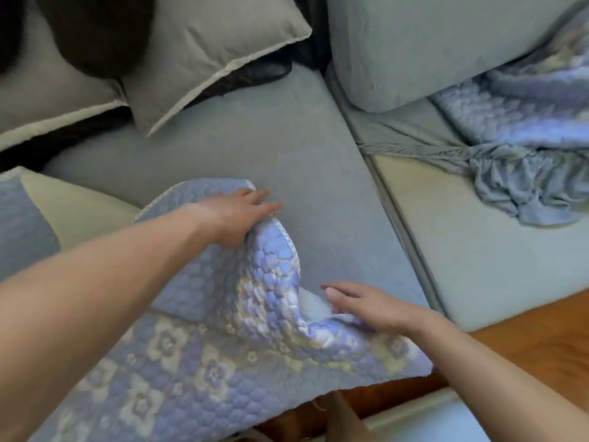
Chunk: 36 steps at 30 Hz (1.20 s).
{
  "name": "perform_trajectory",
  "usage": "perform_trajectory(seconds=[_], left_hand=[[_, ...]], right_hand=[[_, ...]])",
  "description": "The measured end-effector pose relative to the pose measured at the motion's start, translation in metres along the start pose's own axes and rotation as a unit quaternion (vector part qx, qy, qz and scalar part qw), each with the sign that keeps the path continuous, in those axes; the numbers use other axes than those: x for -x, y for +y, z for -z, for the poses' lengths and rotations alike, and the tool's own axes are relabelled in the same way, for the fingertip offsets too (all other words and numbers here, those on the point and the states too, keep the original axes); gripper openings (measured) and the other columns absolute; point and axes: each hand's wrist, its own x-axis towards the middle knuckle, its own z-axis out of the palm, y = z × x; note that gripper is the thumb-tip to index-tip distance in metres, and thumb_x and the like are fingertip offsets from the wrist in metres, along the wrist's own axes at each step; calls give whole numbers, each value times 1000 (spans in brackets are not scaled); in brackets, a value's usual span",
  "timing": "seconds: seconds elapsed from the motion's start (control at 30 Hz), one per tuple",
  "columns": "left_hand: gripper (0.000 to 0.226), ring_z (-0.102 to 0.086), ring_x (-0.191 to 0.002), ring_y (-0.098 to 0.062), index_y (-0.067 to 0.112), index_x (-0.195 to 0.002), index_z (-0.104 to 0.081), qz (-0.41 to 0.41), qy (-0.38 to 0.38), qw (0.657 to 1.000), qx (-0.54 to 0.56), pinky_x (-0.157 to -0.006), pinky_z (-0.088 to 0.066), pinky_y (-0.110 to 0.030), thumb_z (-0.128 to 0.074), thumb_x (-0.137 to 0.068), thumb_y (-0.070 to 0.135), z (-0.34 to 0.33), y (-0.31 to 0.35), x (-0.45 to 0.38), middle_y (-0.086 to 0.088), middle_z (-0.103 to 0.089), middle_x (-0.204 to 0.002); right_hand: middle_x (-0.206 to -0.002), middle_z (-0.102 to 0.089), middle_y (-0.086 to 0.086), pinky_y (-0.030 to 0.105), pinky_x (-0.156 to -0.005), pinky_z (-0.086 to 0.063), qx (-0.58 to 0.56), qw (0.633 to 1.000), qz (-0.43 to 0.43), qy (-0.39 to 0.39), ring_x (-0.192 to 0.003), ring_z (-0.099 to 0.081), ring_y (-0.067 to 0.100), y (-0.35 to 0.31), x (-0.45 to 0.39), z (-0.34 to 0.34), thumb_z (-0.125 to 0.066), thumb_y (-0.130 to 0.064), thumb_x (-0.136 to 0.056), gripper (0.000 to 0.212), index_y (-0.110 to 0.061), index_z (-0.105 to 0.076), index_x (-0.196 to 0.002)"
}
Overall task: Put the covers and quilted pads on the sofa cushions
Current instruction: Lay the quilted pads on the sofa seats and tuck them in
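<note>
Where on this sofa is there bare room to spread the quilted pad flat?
Bare patch: the grey seat cushion, between the pillows and the seam on the right. Crowded: the next seat, with a bunched cover and another pad.

Lavender floral quilted pad [197, 355], grey-green cushion [261, 148]

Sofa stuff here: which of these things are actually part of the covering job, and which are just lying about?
Part of the job:
- quilted pad, held by the left hand and right hand
- covered seat cushion
- bare cushion
- bunched grey cover
- second quilted pad

Lying about:
- throw pillows
- wooden floor
</note>
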Motion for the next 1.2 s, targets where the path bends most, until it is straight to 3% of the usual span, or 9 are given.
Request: perform_trajectory(seconds=[0.23, 0.4, 0.5, 0.57, 0.73, 0.83, 0.93, 1.07, 1.2], left_hand=[[59, -41, -132, -29, 43, -142, -30, 82, -49, 994, -57, -88, -49, -39, -56, -91, 31, -12, -12, -38, -4, -27, -147], [37, -64, -98, -24, 26, -113, -62, 40, -98, 988, -117, -82, -43, -30, -40, -98, 52, -6, 10, -53, 0, -67, -108], [40, -65, -104, -25, 35, -142, -37, 58, -68, 991, -100, -84, -48, -31, -40, -102, 38, -1, 17, -62, -5, -62, -125], [35, -65, -103, -23, 23, -131, -55, 82, -74, 991, -72, -87, -47, -29, -37, -104, 37, 5, 18, -65, -9, -66, -127], [30, -54, -124, -40, 7, -128, -54, 281, 121, 937, 166, -99, -44, -46, -42, -101, 13, 88, 26, -84, -24, -56, -134], [29, -54, -116, -45, 14, -127, -41, 234, 274, 888, 284, -90, -41, -45, -35, -99, 11, 172, 34, -117, -26, -55, -128], [80, -62, -103, -36, 24, -159, -4, 121, 244, 878, 393, -83, -45, -35, -53, -96, 13, 204, 61, -140, -23, -51, -135], [94, -30, -146, -32, 30, -159, 11, 56, 183, 888, 418, -120, -25, -38, -55, -94, 14, 107, 118, -113, -19, -20, -163], [76, -14, -153, -26, 27, -160, -12, 118, 112, 915, 370, -124, -16, -35, -52, -96, 33, -67, 133, 3, -11, -13, -166]], right_hand=[[-99, -74, 11, 40, -81, -55, -87, 996, 7, 34, -87, -69, 18, 76, 49, 77, -75, -37, -85, 27, -14, -71, -99], [-74, -55, -12, 28, -67, -41, 78, 997, 0, -19, -66, -48, 3, 75, 60, 81, -59, -40, -98, 25, -23, -60, -79], [-72, -40, -7, 30, -62, -31, 74, 997, 25, -24, -64, -36, 6, 64, 74, 89, -54, -40, -100, 33, -19, -47, -75], [-73, -40, -4, 30, -61, -29, 45, 999, 17, -14, -64, -36, 8, 63, 79, 97, -53, -34, -102, 33, -15, -48, -77], [-67, -49, 0, 33, -58, -30, 31, 974, -52, 220, -63, -45, 15, 64, 58, 111, -51, -27, -103, 36, -15, -46, -69], [-67, -49, 3, 35, -56, -28, 8, 906, -122, 405, -73, -48, 28, 60, 42, 139, -48, -25, -103, 41, -14, -43, -64], [-76, -56, 8, 34, -59, -30, -1, 884, -178, 433, -78, -48, 29, 64, 17, 155, -47, -23, -103, 39, -15, -44, -65], [-118, -61, 22, 38, -82, -43, 9, 862, -258, 437, -104, -55, 39, 60, -8, 138, -48, -14, -96, 11, -9, -57, -100], [-129, -48, 27, 50, -95, -41, 166, 836, -135, 505, -116, -44, 46, 18, -27, 93, -55, -4, -84, 49, -3, -51, -132]])
